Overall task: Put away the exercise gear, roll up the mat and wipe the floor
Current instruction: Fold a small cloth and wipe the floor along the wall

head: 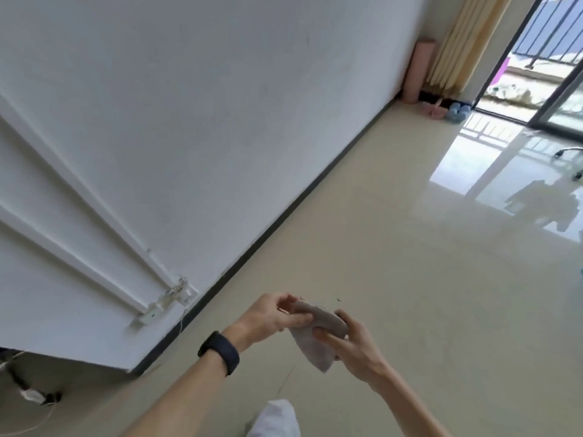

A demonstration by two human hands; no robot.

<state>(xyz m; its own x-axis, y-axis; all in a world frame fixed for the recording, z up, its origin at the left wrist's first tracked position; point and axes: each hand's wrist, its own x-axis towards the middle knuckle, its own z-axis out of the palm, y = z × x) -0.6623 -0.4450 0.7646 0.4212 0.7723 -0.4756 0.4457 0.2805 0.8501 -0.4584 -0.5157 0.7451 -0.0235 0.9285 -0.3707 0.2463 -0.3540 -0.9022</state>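
**Both hands hold one grey cloth above the floor**

One small grey cloth [317,334] hangs in the air in front of the person, low in the view and above the beige tiled floor [394,279], not touching it. The left hand [274,316] pinches its upper left edge between thumb and fingers. The right hand [350,345] grips its right side, with fingers curled over the top and the thumb pressed on the near face. The middle of the cloth is bunched between the two hands and one corner droops free below them. How many folds it has cannot be made out.

One black band [219,351] sits on the left wrist. Both forearms are cut off by the bottom edge, as is a white shape [277,419] between them that is too little seen to name.

Far off in the corner, one pink rolled mat [421,72] stands upright against the white wall [220,121], just beside the yellow curtain [463,42]. On the floor near its foot lie pink things [528,110] and blue things [552,114], blurred; they look like pairs, but the count is unsure.

At the lower left, cables [31,395] lie on the floor, partly out of view.
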